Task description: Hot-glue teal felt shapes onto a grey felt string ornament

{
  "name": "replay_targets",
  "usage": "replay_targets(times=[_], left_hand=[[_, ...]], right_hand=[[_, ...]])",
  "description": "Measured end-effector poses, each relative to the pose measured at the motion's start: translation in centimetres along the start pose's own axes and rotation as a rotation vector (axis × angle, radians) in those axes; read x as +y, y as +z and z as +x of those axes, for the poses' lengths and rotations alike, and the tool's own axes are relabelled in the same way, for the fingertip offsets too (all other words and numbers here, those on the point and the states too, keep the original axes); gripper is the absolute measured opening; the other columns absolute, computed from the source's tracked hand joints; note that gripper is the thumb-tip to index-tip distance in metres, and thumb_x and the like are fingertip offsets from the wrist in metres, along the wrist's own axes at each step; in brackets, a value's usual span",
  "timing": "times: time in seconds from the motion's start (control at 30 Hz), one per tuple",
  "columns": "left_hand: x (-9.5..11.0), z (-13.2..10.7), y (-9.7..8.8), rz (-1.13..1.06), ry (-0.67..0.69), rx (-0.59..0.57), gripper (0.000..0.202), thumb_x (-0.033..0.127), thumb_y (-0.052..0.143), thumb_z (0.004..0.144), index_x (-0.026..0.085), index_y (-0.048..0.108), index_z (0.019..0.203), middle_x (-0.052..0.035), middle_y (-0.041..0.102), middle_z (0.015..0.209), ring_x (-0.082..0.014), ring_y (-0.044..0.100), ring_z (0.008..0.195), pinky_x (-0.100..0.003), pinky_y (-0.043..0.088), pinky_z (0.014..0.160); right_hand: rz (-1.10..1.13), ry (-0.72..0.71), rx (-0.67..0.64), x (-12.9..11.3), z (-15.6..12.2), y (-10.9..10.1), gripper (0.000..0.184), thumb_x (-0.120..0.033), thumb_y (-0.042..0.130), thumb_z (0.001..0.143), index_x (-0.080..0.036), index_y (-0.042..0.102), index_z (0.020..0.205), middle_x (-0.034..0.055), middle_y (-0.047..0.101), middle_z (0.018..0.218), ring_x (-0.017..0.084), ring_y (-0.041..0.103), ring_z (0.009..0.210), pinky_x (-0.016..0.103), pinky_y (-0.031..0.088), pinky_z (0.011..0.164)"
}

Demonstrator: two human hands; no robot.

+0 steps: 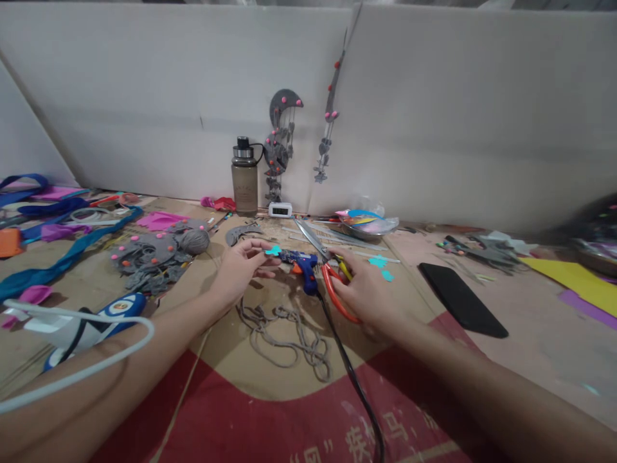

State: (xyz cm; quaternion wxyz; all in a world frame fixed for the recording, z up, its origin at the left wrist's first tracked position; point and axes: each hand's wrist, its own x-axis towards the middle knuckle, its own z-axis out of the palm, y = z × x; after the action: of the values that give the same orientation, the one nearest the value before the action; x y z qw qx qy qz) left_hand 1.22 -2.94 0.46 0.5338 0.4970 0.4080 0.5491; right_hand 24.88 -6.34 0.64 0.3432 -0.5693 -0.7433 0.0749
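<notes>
My left hand point(247, 262) pinches a small turquoise cut-out point(274, 250) between thumb and fingertips, above the cardboard. Closed around the handles of orange-handled scissors point(332, 283) is my right hand point(361, 283), their blades pointing away and to the left. Something yellow point(345, 269) also shows in that grip; I cannot tell whether it is part of the scissors. Between the hands lies a blue glue gun point(306, 267), its black cord running toward me. More turquoise pieces point(378, 261) lie just beyond my right hand. A tangle of grey yarn point(289, 341) rests nearer me.
A water bottle point(245, 180) and a small digital clock point(280, 210) stand by the white board point(434, 116), where grey moon-shaped hangings point(284, 106) hang. Grey felt pieces point(149, 251) and a power strip point(120, 308) with a white cable are left; a black phone point(460, 299) lies right.
</notes>
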Motion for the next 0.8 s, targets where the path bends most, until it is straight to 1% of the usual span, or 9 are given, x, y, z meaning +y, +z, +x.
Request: replay_targets(times=[0.07, 0.13, 0.23, 0.3, 0.4, 0.5, 0.57, 0.67, 0.8], left_hand=[[-0.4, 0.0, -0.1, 0.023, -0.020, -0.013, 0.022, 0.025, 0.070, 0.070, 0.016, 0.058, 0.086, -0.0049, 0.069, 0.083, -0.0168, 0.069, 0.070, -0.025, 0.054, 0.057], [-0.7, 0.1, 0.0, 0.041, -0.023, -0.016, 0.019, 0.021, 0.067, 0.070, 0.016, 0.057, 0.086, -0.0043, 0.069, 0.079, -0.0138, 0.067, 0.063, -0.024, 0.053, 0.059], [-0.9, 0.1, 0.1, 0.004, -0.008, -0.020, 0.016, 0.017, 0.061, 0.070, 0.014, 0.057, 0.085, -0.0038, 0.069, 0.075, -0.0119, 0.065, 0.061, -0.024, 0.052, 0.062], [-0.8, 0.1, 0.1, -0.028, -0.006, -0.021, 0.016, 0.018, 0.061, 0.070, 0.013, 0.057, 0.084, -0.0043, 0.069, 0.075, -0.0115, 0.065, 0.061, -0.024, 0.052, 0.064], [-0.8, 0.1, 0.2, 0.008, -0.020, -0.001, 0.023, 0.023, 0.067, 0.069, 0.013, 0.057, 0.086, -0.0039, 0.068, 0.074, -0.0094, 0.062, 0.056, -0.021, 0.049, 0.055], [-0.8, 0.1, 0.3, 0.049, -0.008, 0.019, 0.032, 0.027, 0.072, 0.066, 0.015, 0.055, 0.091, -0.0021, 0.065, 0.076, -0.0090, 0.059, 0.052, -0.019, 0.045, 0.045], [-0.7, 0.1, 0.4, 0.034, 0.029, 0.026, 0.037, 0.026, 0.073, 0.064, 0.017, 0.053, 0.094, -0.0016, 0.063, 0.080, -0.0113, 0.062, 0.057, -0.019, 0.045, 0.044], [-0.5, 0.2, 0.4, -0.018, 0.064, 0.029, 0.044, 0.022, 0.074, 0.063, 0.018, 0.051, 0.100, -0.0010, 0.062, 0.084, -0.0129, 0.065, 0.063, -0.018, 0.045, 0.043], [-0.3, 0.5, -0.1, -0.070, 0.020, 0.031, 0.048, 0.016, 0.074, 0.061, 0.019, 0.051, 0.103, 0.0004, 0.063, 0.079, -0.0090, 0.061, 0.056, -0.015, 0.039, 0.041]], right_hand=[[0.014, 0.046, 0.019, 0.4, -0.1, -0.3, 0.045, -0.032, 0.053, 0.079, -0.024, 0.056, 0.123, 0.0042, 0.068, 0.090, 0.017, 0.060, 0.071, 0.027, 0.045, 0.066], [0.020, 0.107, 0.014, 0.7, -0.3, -1.0, 0.045, -0.031, 0.053, 0.078, -0.023, 0.057, 0.122, 0.0044, 0.069, 0.092, 0.016, 0.061, 0.069, 0.027, 0.045, 0.064], [-0.042, 0.220, -0.047, 0.9, -0.7, -2.6, 0.045, -0.032, 0.052, 0.077, -0.021, 0.059, 0.120, 0.0037, 0.070, 0.081, 0.016, 0.059, 0.060, 0.026, 0.042, 0.055], [-0.100, 0.226, -0.067, 1.3, -1.1, -3.9, 0.042, -0.031, 0.052, 0.076, -0.021, 0.062, 0.116, 0.0045, 0.070, 0.080, 0.017, 0.060, 0.061, 0.025, 0.041, 0.055], [-0.165, 0.222, -0.059, 2.8, -1.8, -5.4, 0.040, -0.033, 0.054, 0.075, -0.021, 0.063, 0.113, 0.0054, 0.070, 0.082, 0.017, 0.061, 0.064, 0.025, 0.041, 0.056], [-0.223, 0.327, -0.060, 4.8, -2.9, -6.2, 0.045, -0.041, 0.055, 0.075, -0.022, 0.062, 0.115, 0.0039, 0.067, 0.071, 0.018, 0.059, 0.054, 0.025, 0.039, 0.050], [-0.268, 0.364, -0.082, 6.0, -3.6, -6.4, 0.050, -0.045, 0.056, 0.075, -0.022, 0.059, 0.119, 0.0029, 0.065, 0.065, 0.018, 0.059, 0.051, 0.026, 0.038, 0.049], [-0.345, 0.356, -0.112, 7.1, -4.4, -6.4, 0.052, -0.047, 0.056, 0.076, -0.022, 0.055, 0.121, 0.0052, 0.067, 0.070, 0.021, 0.061, 0.056, 0.027, 0.040, 0.051], [-0.484, 0.253, -0.182, 7.8, -5.1, -6.3, 0.045, -0.044, 0.054, 0.080, -0.020, 0.056, 0.118, 0.0099, 0.069, 0.085, 0.024, 0.064, 0.070, 0.029, 0.042, 0.058]])
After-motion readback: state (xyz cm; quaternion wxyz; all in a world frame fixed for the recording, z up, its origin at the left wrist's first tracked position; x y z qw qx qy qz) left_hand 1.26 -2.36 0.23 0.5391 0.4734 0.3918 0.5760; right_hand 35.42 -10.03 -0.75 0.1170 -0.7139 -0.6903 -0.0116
